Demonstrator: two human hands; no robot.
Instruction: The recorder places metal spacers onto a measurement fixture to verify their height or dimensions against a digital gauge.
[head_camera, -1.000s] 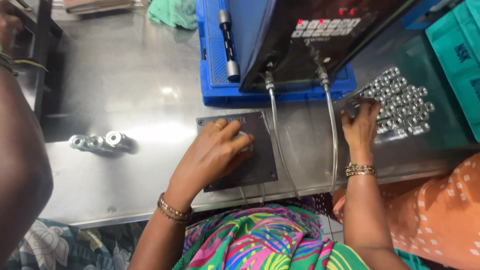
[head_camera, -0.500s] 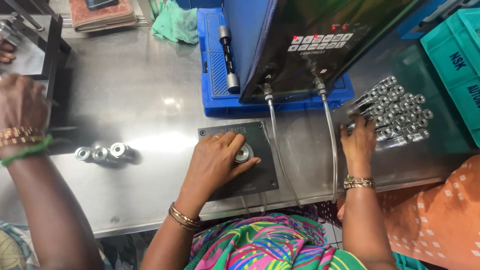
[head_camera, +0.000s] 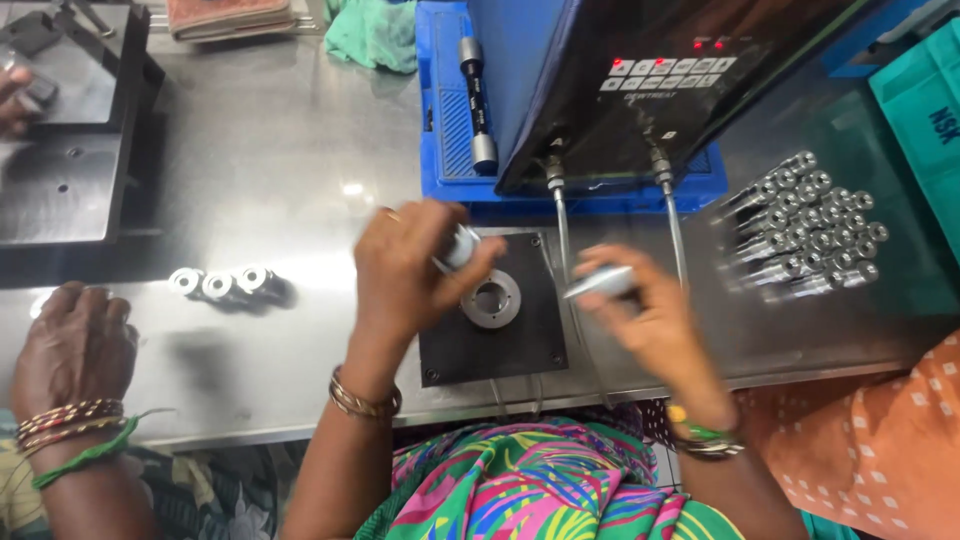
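View from above onto a brushed steel table (head_camera: 280, 150). In the middle of the frame the person's left hand (head_camera: 410, 270) is raised just above a dark square metal plate (head_camera: 492, 345) with a silver ring-shaped socket (head_camera: 491, 300) at its centre. The fingers of this hand are closed around a small silver cylindrical metal part (head_camera: 462, 245), which sticks out to the right of the hand, above and to the left of the ring.

To the right of centre, the right hand (head_camera: 655, 320) grips a second silver cylindrical metal part (head_camera: 600, 283); its fingers are clamped on it, and the part points left towards the plate, blurred by motion.

At the right of the frame, a cluster of similar silver cylindrical parts (head_camera: 800, 225) lies in rows on the table, well apart from both hands. At centre left, three short silver parts (head_camera: 225, 284) lie side by side.

At the top centre, a black slanted control box with small lit red lights (head_camera: 650, 80) rests on a blue plastic tray (head_camera: 450, 120); two thin metal tubes (head_camera: 560, 220) run down from the box past the plate. A green cloth (head_camera: 375, 30) lies at the top.

In the lower left corner, another person's hand wearing bangles (head_camera: 75, 345) rests flat on the table edge.
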